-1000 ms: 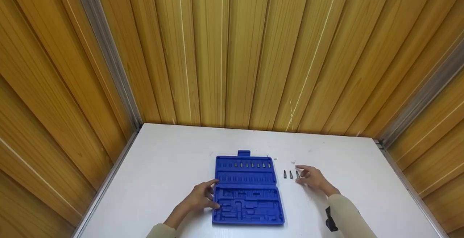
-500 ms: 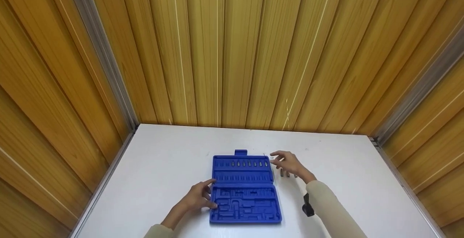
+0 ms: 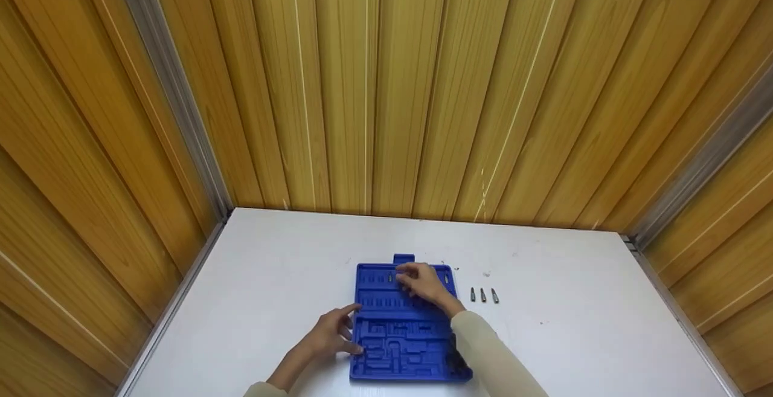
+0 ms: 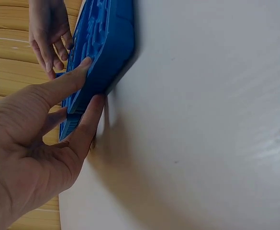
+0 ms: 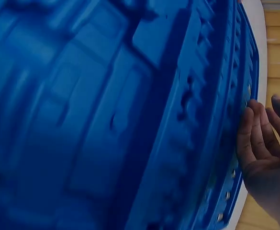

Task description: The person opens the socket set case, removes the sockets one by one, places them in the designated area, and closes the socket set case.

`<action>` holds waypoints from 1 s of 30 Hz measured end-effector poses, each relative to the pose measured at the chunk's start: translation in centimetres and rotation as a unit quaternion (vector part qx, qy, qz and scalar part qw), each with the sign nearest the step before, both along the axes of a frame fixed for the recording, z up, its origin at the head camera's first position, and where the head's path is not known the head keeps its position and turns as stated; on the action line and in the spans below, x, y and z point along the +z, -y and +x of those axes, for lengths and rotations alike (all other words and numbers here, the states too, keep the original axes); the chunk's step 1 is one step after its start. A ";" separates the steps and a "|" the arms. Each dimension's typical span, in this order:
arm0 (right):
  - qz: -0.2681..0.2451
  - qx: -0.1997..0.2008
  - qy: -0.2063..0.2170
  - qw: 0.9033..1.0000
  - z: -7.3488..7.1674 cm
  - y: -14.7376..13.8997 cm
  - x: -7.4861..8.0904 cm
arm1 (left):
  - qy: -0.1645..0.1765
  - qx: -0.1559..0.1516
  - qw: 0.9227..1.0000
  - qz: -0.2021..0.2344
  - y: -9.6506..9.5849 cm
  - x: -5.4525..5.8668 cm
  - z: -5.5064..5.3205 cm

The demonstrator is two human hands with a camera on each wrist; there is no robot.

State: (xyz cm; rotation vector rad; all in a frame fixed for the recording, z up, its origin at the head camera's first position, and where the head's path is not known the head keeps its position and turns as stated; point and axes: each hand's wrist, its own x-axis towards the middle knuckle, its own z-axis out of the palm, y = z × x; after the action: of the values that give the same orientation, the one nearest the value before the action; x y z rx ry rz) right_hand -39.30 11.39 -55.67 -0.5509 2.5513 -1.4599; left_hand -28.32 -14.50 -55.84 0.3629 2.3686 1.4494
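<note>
A blue plastic case (image 3: 374,310) lies unfolded on the white table, its moulded slots facing up. My left hand (image 3: 329,332) holds its left side, the thumb on the rim and a finger against the outer wall (image 4: 118,36). Over the upper row of slots is my right hand (image 3: 423,282), thumb and forefinger apart beside a small metal driver bit (image 3: 390,278). In the right wrist view, more bits (image 5: 227,195) sit along that row; the right fingertips reach the case's far edge. The hand hides most of the row in the head view.
Three metal bits (image 3: 483,295) lie side by side on the table (image 3: 574,300), right of the case. The case's latch tab (image 3: 404,258) sticks out at the far side. Wood-patterned walls (image 3: 398,83) stand behind and on both sides.
My right hand has left the three loose bits and moved left, over the case's upper row. My left hand stays on the case's left edge.
</note>
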 end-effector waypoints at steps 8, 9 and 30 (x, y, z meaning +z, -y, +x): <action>0.194 -0.056 -0.053 0.978 -0.4 3.4 -0.3 | -0.006 0.002 1.000 -0.008 0.5 0.1 0.2; 0.203 -0.053 -0.045 0.977 -0.5 3.6 -0.1 | -0.009 0.002 1.000 -0.008 0.5 0.1 0.2; 0.168 -0.042 -0.043 0.984 -1.0 2.5 -0.2 | 0.013 0.022 0.999 -0.032 -0.7 0.3 -0.2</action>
State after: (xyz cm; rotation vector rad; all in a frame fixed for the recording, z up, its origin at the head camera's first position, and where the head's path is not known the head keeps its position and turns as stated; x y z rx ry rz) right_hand -40.30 8.88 -55.91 -0.4684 2.8344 -1.0102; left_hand -28.49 -13.79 -55.54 0.2756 2.4100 1.3856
